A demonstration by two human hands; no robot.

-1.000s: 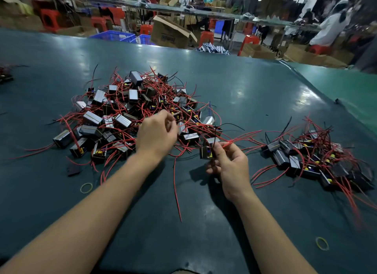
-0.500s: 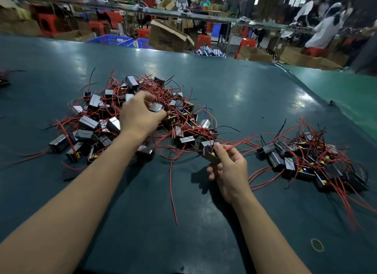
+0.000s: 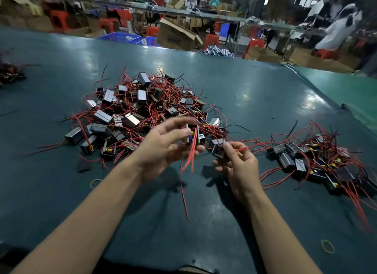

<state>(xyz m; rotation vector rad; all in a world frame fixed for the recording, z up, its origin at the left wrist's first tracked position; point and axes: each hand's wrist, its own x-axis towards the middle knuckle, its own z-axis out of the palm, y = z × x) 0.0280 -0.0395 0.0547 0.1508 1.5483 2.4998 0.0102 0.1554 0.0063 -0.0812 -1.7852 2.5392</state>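
- Now: left hand (image 3: 163, 151) holds the left unit (image 3: 191, 136) clear of the bench (image 3: 265, 102), just in front of the big pile (image 3: 130, 110). The thumb is underneath and the fingers curl loosely round it, with the index finger raised. The hand is blurred, so I cannot tell how deep the hold is.
- Right hand (image 3: 237, 167) pinches the right unit (image 3: 217, 151) between thumb and fingertips, fingers closed on it. It sits just beside the left unit. I cannot tell whether the two touch.
- Risk 1, snag: the hanging leads (image 3: 184, 192) drop from the left unit to the bench, and other red strands near it run back into the big pile. A quick pull toward the body would likely drag neighbouring units along or strain the lead joints.
- Risk 2, drag on the right: the right leads (image 3: 251, 144) stretch toward the small pile (image 3: 318, 161) and seem to mingle with its wires. Lifting the right unit higher could pull that pile out of order.
- Risk 3, drop: the left hold looks loose. If the leads catch, the unit may slip out and fall back among the unsorted ones.
- Risk 4, tangle: both sets of leads meet in the gap between the hands. Bringing the units together without first combing the wires straight would probably knot them.
- Risk 5, minor: left band (image 3: 95, 182) lies on the bench near the left forearm, and right band (image 3: 327, 246) lies beside the right forearm. A sweeping arm could flick either out of reach.
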